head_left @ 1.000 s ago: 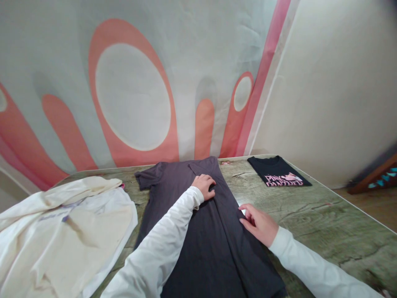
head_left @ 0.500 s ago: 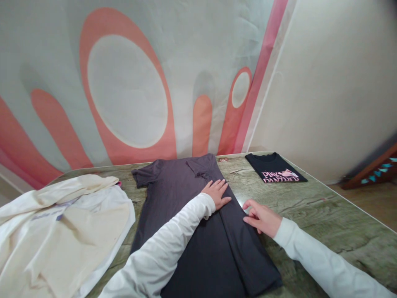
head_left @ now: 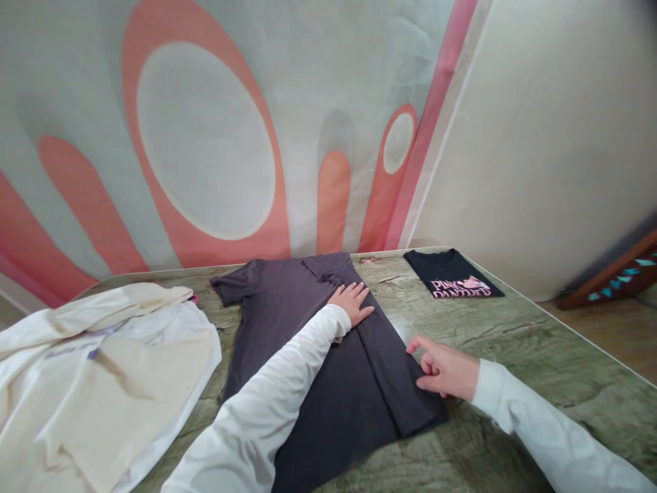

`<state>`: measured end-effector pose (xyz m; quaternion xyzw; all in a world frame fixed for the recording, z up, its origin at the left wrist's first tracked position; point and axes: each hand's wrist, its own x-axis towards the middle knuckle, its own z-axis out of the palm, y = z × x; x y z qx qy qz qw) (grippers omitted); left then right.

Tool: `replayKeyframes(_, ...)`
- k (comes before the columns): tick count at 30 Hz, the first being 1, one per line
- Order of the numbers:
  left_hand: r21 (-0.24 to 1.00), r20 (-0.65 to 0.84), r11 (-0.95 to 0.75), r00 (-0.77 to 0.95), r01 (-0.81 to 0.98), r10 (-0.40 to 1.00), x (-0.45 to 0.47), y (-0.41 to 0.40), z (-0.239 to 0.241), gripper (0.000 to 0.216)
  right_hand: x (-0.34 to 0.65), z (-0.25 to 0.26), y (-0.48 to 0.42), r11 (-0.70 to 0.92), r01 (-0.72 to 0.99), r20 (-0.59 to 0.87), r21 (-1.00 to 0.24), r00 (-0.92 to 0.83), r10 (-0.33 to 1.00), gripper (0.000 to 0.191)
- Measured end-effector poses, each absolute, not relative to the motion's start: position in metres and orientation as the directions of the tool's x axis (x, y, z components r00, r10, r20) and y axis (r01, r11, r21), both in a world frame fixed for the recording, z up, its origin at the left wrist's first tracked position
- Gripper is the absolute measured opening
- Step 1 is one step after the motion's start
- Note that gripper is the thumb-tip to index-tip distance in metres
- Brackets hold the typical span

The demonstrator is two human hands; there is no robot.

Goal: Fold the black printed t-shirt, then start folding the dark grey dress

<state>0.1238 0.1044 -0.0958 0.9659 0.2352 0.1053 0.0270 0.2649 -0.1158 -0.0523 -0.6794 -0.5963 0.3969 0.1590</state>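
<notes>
A dark grey T-shirt (head_left: pixel 287 329) lies spread on the table, its right side folded over toward the middle. My left hand (head_left: pixel 353 302) rests flat on the folded part near the collar, fingers stretched out. My right hand (head_left: pixel 442 368) sits at the shirt's right edge lower down, fingers curled with the index finger pointing at the fold. Whether it pinches the cloth is unclear. Both arms wear white long sleeves.
A heap of cream and white garments (head_left: pixel 97 363) lies at the left of the wood-grain table (head_left: pixel 518 356). A folded black T-shirt with pink print (head_left: pixel 452 281) sits at the far right corner. A painted wall stands behind; floor shows at the right.
My left hand opened from a curled grip to flat on the shirt. My right hand slid down along the folded right edge toward me. The view shifted slightly.
</notes>
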Motion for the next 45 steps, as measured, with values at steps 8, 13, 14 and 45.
replayKeyframes(8, 0.124, 0.149, -0.866, 0.854, 0.484, 0.498, 0.133, 0.106, -0.085, 0.056, 0.286, -0.048, -0.133, -0.232, 0.658, -0.369, -0.716, -0.075, 0.927, 0.015)
replayKeyframes(13, 0.123, 0.108, -0.917, 0.913, 0.379, 0.392, 0.125, 0.068, -0.076, 0.043, 0.295, -0.041, -0.143, -0.105, 0.706, -0.248, -0.7, -0.103, 0.963, 0.013)
replayKeyframes(14, 0.135, 0.096, -0.937, 0.937, 0.322, 0.336, 0.122, 0.057, -0.075, 0.043, 0.296, -0.04, -0.145, -0.091, 0.706, -0.225, -0.702, -0.099, 0.969, 0.016)
replayKeyframes(45, 0.224, 0.239, -0.926, 0.904, 0.305, 0.355, 0.087, -0.027, -0.05, 0.05, 0.27, -0.044, -0.186, 0.025, 0.889, -0.043, -0.458, -0.05, 0.998, 0.015)
